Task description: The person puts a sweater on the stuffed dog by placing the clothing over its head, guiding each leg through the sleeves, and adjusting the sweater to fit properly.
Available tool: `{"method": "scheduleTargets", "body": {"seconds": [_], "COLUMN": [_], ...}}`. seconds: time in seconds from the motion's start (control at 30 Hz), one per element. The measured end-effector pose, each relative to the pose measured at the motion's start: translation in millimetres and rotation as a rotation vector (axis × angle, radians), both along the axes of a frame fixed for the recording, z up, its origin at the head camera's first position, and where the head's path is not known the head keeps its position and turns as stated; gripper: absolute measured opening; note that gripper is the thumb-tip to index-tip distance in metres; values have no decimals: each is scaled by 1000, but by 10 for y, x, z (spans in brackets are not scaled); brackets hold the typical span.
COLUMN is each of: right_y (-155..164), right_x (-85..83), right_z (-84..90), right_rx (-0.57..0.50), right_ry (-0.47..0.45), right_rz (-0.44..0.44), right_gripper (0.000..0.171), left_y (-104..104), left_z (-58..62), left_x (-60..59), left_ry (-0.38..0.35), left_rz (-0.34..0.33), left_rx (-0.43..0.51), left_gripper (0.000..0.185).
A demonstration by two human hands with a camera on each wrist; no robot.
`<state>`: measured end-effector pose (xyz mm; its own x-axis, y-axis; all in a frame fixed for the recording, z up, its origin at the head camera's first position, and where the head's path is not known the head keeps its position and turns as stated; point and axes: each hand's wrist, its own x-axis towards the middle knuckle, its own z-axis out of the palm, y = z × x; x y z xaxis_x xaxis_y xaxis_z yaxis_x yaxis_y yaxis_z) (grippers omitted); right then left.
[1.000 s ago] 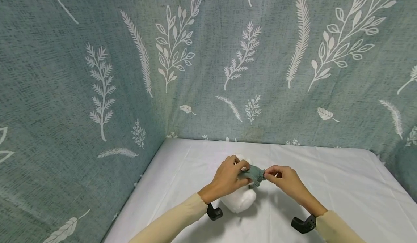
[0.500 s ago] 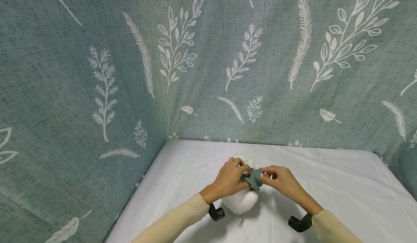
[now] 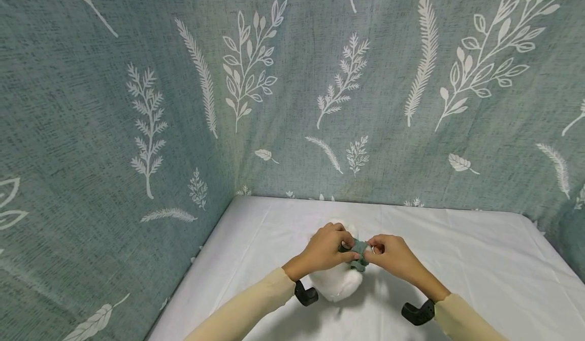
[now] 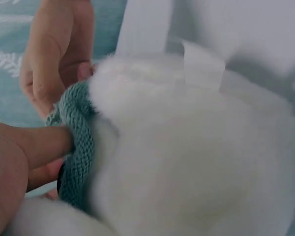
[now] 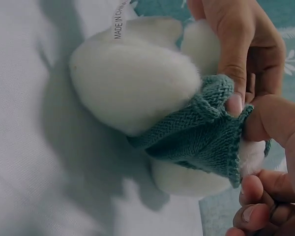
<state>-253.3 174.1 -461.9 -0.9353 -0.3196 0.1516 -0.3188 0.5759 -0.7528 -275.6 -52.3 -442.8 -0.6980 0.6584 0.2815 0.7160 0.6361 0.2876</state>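
The green knitted garment (image 5: 199, 132) is wrapped round the middle of a white plush toy (image 5: 132, 73) that lies on the white tablecloth (image 3: 457, 260) – partly on, bunched at one side, so the fitting looks to be underway rather than finished. Both hands pinch its edge: the left hand (image 3: 324, 249) with thumb and forefinger closed on the knit, the right hand (image 3: 395, 254) likewise (fingers curled tight). Behind stands a teal backdrop with white leaves (image 3: 274, 87)

Cream long sleeves (image 3: 256, 305), black wrist mounts (image 3: 305, 295).
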Motion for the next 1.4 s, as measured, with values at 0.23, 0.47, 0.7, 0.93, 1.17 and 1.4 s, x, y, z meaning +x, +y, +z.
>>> {"method": "scheduleTargets", "body": {"seconds": [0.23,0.47,0.7,0.93,1.17,1.4], "right_y": [-2,94,114,50,20,84], "right_x": [0,-14,-2,33,34,29], "right_z": [-23,-35,-15,17,-5,-22], "right_rx": [-26,-76,-104,-63,-51,-57], "right_ry": [-67,-178,-246,-196,-139,-165], "right_rz": [-27,-51,-74,-76,-51,-24], "right_gripper": [12,21,32,37,33,27], "left_y": [5,-124,-208,-152,-28,-11], "left_z": [11,16,44,-27,2,19], "left_x": [18,28,21,9,28,32], "left_ry": [89,96,94,120,213,219], "left_rz": [-1,37,28,38,20,27], "left_rx": [-32,-115,-104,-54,-52,-129], "left_gripper": [6,11,9,13,6,9]}}
